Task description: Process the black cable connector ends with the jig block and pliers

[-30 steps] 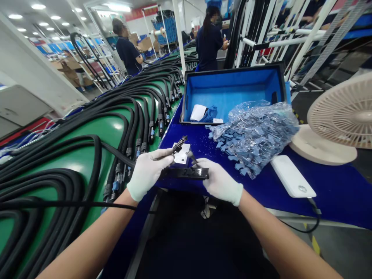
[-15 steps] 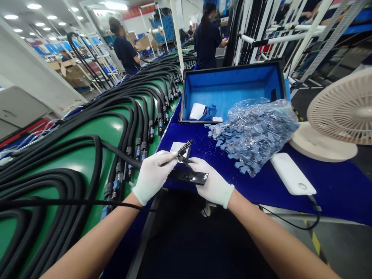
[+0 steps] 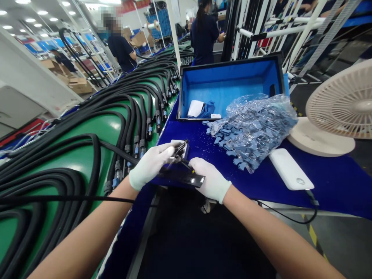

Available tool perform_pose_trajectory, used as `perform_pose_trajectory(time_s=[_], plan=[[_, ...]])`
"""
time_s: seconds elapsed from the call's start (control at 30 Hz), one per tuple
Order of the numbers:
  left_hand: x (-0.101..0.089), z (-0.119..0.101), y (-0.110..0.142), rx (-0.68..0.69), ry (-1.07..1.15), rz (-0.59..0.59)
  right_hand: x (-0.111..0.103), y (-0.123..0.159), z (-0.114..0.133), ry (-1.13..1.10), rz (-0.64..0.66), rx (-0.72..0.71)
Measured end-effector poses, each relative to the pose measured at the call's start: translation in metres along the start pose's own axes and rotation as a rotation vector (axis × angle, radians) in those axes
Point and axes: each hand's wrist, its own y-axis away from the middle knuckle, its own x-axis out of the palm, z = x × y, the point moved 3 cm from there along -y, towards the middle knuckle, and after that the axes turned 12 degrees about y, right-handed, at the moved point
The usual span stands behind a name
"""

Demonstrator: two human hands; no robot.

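Factory floor with a long assembly bench, viewed from a head-worn camera looking down at two white-gloved hands. At lower centre, the left hand (image 3: pixel 151 168) has its fingers closed around a small black ribbed part (image 3: pixel 182 147), which projects just above a white card (image 3: pixel 176 142) lying on the blue bench mat (image 3: pixel 192 135). Just beside it, the right hand (image 3: pixel 210 180) has its fingers together against a flat black bar (image 3: pixel 186 179) held low between the hands; whether they clamp the bar or merely rest on it cannot be determined. The ribbed part and bar are close together, but the hands hide any join between them. To the left, black cables (image 3: pixel 98 159) lie in looping rows on a green board (image 3: pixel 78 159), with connectors (image 3: pixel 142 149) at their ends, blue-collared where the collars show. These rows extend toward the upper left. Above the hands, a blue-lined black crate (image 3: pixel 229 62) contains a white paper (image 3: pixel 195 108) and a blue cloth (image 3: pixel 207 110). To its lower right, a clear plastic bag (image 3: pixel 252 131) holds many blue pieces, with some spilling onto the mat. A white power bank (image 3: pixel 289 169) and a cream desk fan (image 3: pixel 343 97) stand at right. Two co-workers (image 3: pixel 120 50) (image 3: pixel 203 38) stand at the far end of the bench.
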Motion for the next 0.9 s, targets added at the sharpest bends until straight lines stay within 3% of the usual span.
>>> perform_pose_trajectory(time_s=[0.1,0.23,0.53,0.73,0.83,0.9], plan=[[0.001,0.002,-0.016,-0.022,0.098,0.082,-0.001,0.000,-0.002,-0.074,-0.020,0.098],[0.004,0.004,-0.023,-0.012,0.149,-0.005,0.002,-0.002,-0.010,-0.118,-0.047,0.177],[0.011,-0.008,-0.021,0.042,-0.084,-0.160,0.019,-0.019,-0.024,0.076,-0.061,0.193],[0.004,-0.006,-0.030,0.040,-0.057,-0.173,-0.002,-0.009,-0.028,0.030,0.027,0.113],[0.003,-0.003,-0.030,0.001,0.163,-0.128,-0.019,0.000,-0.033,0.091,-0.065,0.193],[0.004,-0.006,-0.027,-0.002,0.204,-0.098,-0.025,0.005,-0.028,-0.074,-0.137,0.144]])
